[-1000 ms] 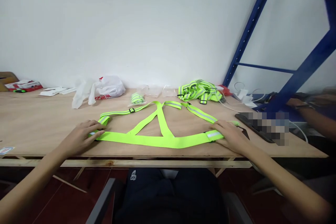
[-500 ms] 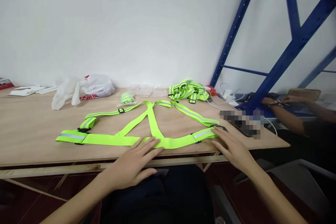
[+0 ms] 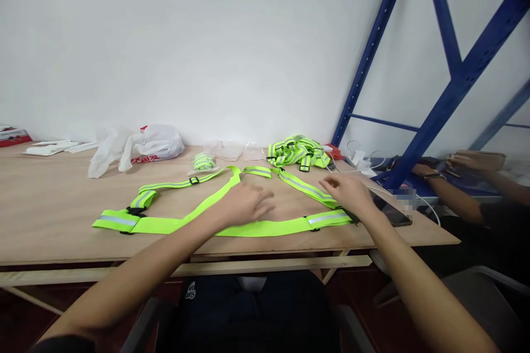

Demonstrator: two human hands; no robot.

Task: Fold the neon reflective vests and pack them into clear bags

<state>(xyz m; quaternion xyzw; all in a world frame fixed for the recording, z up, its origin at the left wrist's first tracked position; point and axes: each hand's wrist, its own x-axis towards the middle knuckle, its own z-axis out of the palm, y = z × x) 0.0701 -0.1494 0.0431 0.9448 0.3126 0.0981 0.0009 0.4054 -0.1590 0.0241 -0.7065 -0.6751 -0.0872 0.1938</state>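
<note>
Green reflective harness [image 3: 271, 228] laid out flat on the wooden table [image 3: 62, 193], wide band [image 3: 165, 225] along the near edge, shoulder straps [image 3: 308, 187] running back. Left hand [image 3: 244, 202] over the middle of the harness, fingers loosely curled and slightly apart, nothing seen in the grasp. Right hand [image 3: 351, 190] just beside the right shoulder strap, fingers half bent, nothing in the grasp. Light contact under either hand: impossible to tell, given blur and overlap.

Risks, by judgement:
- Snagging of a black buckle [image 3: 194, 181] on neighbouring webbing, from dragging one strap without lifting the rest.
- Twisting of the wide band, from pulling at one end only.
- Slipping over the near edge, from a tug toward the body with little table left there.
- Knocking the dark flat device [image 3: 393, 216], close beside the right end, from a wide rightward sweep.
- Tangling with the heaped straps [image 3: 298, 153] behind, from pushing too far back.
</note>
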